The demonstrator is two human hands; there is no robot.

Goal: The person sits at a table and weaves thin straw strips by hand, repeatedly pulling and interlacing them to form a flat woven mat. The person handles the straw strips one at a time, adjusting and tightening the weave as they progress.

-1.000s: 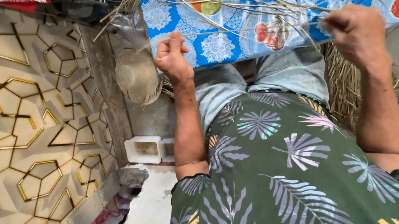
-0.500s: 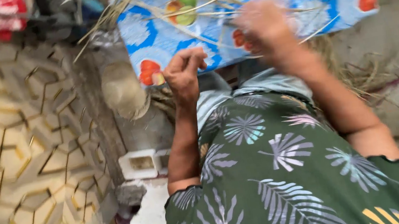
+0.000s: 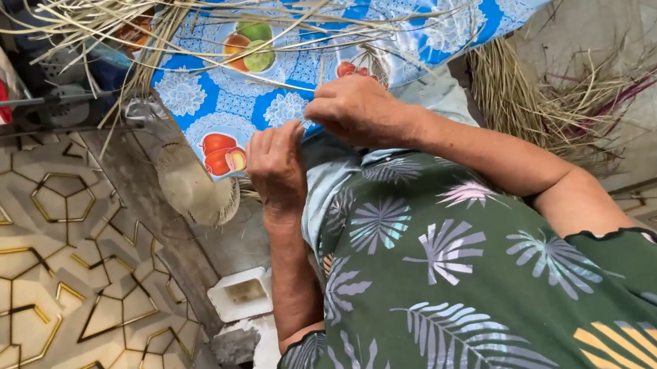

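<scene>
Straw strands [image 3: 295,20] lie over the blue cloth [image 3: 450,10]; both hands have come together at its near edge, left hand [image 3: 277,162] and right hand [image 3: 357,111] now pinching one strand with closed fingers.

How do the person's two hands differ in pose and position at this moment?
The left hand points its fingers up toward the blue fruit-print cloth, while the right hand lies crosswise, knuckles up. The left hand sits lower and nearer the body; the right hand is higher, over the cloth's edge. The left forearm runs straight up the picture; the right forearm comes in at a slant. Both pinch at thin dry straw strands where they meet.
</scene>
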